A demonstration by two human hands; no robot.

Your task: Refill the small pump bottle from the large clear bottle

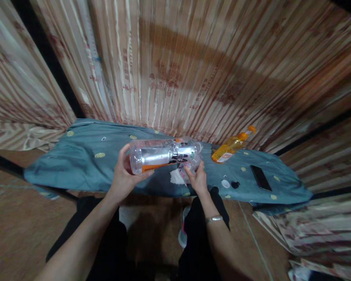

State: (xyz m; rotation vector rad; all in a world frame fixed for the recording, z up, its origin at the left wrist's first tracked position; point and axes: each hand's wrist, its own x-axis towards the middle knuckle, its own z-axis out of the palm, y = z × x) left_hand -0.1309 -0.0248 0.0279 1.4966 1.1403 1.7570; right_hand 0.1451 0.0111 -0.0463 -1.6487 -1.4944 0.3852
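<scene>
My left hand (125, 173) grips the base end of a clear plastic bottle (160, 154) with a silver and orange label, held on its side above a teal cloth-covered surface (84, 164). My right hand (196, 177) is at the bottle's neck end, fingers pinched around a small clear bottle or wrapper (190, 166) that I cannot make out. A white scrap (175, 177) lies on the cloth just under the hands.
An orange-liquid bottle (231, 147) lies on its side at the back right. A black phone (260, 177), a white cap (225, 183) and a black cap (235, 184) rest on the cloth. Patterned curtains (193, 70) hang behind. My knees are below.
</scene>
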